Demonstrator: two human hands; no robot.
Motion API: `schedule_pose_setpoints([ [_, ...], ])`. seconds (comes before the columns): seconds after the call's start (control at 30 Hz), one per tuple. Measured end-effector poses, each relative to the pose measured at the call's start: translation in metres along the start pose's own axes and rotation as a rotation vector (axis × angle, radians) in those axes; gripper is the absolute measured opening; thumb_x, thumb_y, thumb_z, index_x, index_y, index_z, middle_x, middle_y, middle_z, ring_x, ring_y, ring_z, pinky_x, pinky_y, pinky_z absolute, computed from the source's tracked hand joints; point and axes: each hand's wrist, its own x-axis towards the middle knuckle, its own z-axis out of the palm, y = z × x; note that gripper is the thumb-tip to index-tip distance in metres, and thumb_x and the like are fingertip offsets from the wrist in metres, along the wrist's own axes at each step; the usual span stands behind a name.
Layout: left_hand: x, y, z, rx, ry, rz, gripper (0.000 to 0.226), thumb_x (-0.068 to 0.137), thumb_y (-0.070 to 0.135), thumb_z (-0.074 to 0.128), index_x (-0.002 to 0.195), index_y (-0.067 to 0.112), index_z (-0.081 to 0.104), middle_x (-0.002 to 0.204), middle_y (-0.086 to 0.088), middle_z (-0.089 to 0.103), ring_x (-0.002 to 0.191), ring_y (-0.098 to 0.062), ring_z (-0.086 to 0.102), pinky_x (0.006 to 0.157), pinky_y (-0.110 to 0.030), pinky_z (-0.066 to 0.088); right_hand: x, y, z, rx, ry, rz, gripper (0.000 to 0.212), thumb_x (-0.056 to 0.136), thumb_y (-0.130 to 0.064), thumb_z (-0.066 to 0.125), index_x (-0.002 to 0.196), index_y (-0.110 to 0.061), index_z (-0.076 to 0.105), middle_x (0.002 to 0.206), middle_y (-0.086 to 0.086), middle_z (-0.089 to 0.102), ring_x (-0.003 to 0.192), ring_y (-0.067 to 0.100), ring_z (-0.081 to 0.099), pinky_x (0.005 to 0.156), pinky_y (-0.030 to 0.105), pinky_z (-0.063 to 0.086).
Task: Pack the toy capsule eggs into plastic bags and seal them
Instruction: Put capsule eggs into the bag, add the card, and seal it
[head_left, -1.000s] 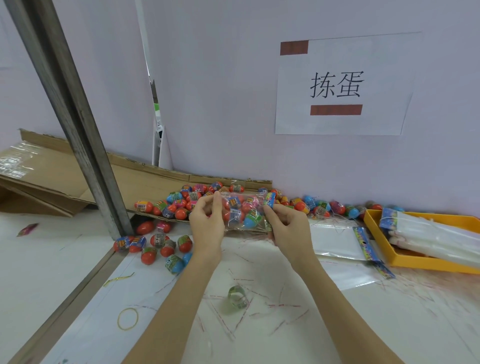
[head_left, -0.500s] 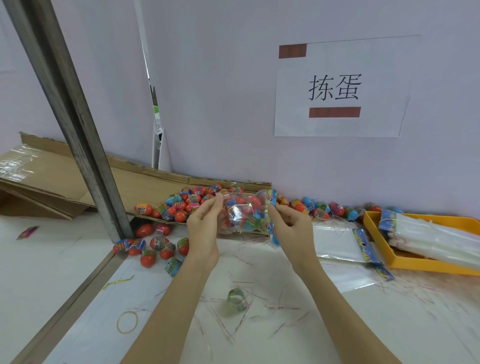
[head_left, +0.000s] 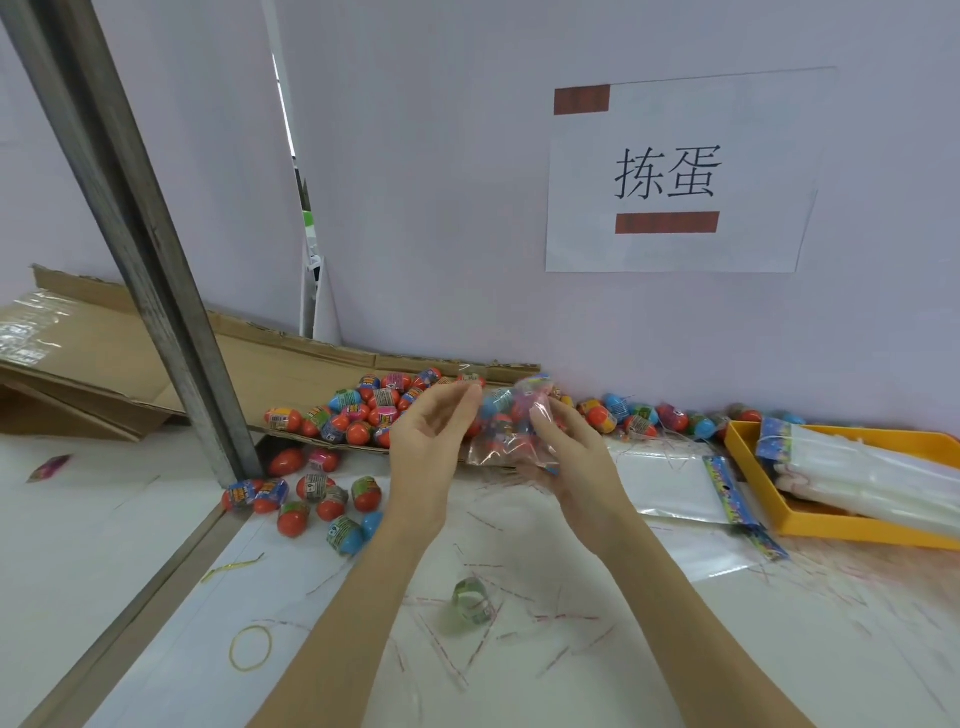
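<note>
The clear plastic bag of capsule eggs (head_left: 511, 426) sits mid-table, above its surface. Left of it and behind, loose multicoloured capsule eggs (head_left: 363, 410) lie on flattened brown cardboard (head_left: 260, 364). Right of it lie flat clear empty bags (head_left: 670, 483), then the yellow plastic tray (head_left: 748, 467). Before it lies a small tape roll (head_left: 470, 600).

Even, bright, diffuse light is filling the scene, casting only faint, soft shadows under the forearms on the white desk (head_left: 675, 649). Glare is showing on the clear film on the cardboard (head_left: 31, 327) at left. Wide-angle distortion is bending the metal post (head_left: 130, 218) and tilting the wall near the edges. Motion blur is softening the bag of eggs (head_left: 506, 423) between the hands; the paper sign (head_left: 675, 171) is reading sharply.
</note>
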Motion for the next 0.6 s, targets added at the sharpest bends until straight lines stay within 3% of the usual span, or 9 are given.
schedule_pose_setpoints([
  [0.07, 0.004, -0.002, -0.004, 0.070, 0.022, -0.031, 0.028, 0.091, 0.038, 0.076, 0.117, 0.028, 0.074, 0.114, 0.008, 0.077, 0.110, -0.007, 0.070, 0.092, -0.022, 0.056, 0.000, 0.001, -0.002, -0.032, -0.020, -0.020, 0.021, 0.101, -0.030, 0.066, 0.121, -0.027, 0.073, 0.112, 0.006, 0.075, 0.099, 0.017, 0.072, 0.078, 0.028, 0.059],
  [0.13, 0.006, -0.002, -0.006, 0.075, -0.024, -0.185, 0.041, 0.088, 0.051, 0.074, 0.122, 0.027, 0.072, 0.116, 0.008, 0.077, 0.110, -0.009, 0.071, 0.095, -0.029, 0.057, 0.000, 0.000, -0.001, -0.047, -0.083, -0.021, 0.023, 0.103, -0.025, 0.064, 0.124, -0.025, 0.071, 0.113, 0.004, 0.076, 0.103, 0.019, 0.071, 0.083, 0.036, 0.060],
  [0.23, 0.006, -0.001, -0.006, -0.044, -0.047, -0.356, 0.040, 0.088, 0.048, 0.074, 0.112, 0.016, 0.077, 0.104, -0.004, 0.080, 0.091, -0.019, 0.076, 0.074, -0.031, 0.061, -0.001, -0.001, -0.001, -0.083, -0.181, -0.012, 0.025, 0.104, -0.023, 0.061, 0.127, -0.026, 0.069, 0.114, 0.006, 0.076, 0.098, 0.025, 0.073, 0.082, 0.040, 0.061],
  [0.37, 0.012, 0.001, -0.012, -0.272, 0.132, -0.374, 0.012, 0.095, 0.014, 0.074, 0.105, 0.011, 0.080, 0.091, -0.005, 0.079, 0.079, -0.014, 0.075, 0.062, -0.024, 0.060, -0.001, 0.001, -0.003, -0.286, -0.178, -0.075, 0.023, 0.106, -0.023, 0.059, 0.122, -0.033, 0.072, 0.105, 0.004, 0.077, 0.079, 0.017, 0.064, 0.064, 0.029, 0.053],
  [0.47, 0.019, 0.002, -0.027, -0.314, 0.257, -0.339, 0.014, 0.098, 0.010, 0.070, 0.110, 0.009, 0.077, 0.094, -0.005, 0.080, 0.083, -0.012, 0.076, 0.070, -0.023, 0.060, 0.000, 0.004, -0.007, -0.461, -0.184, -0.104, 0.022, 0.105, -0.023, 0.059, 0.123, -0.032, 0.071, 0.100, -0.002, 0.078, 0.073, 0.011, 0.065, 0.061, 0.026, 0.053],
  [0.6, 0.023, 0.001, -0.043, -0.370, 0.307, -0.306, 0.015, 0.100, 0.010, 0.067, 0.112, 0.008, 0.075, 0.093, -0.005, 0.079, 0.082, -0.012, 0.075, 0.073, -0.021, 0.060, 0.000, 0.002, -0.012, -0.425, -0.164, -0.068, 0.020, 0.103, -0.023, 0.063, 0.120, -0.021, 0.072, 0.096, 0.003, 0.078, 0.069, 0.015, 0.062, 0.058, 0.029, 0.053],
])
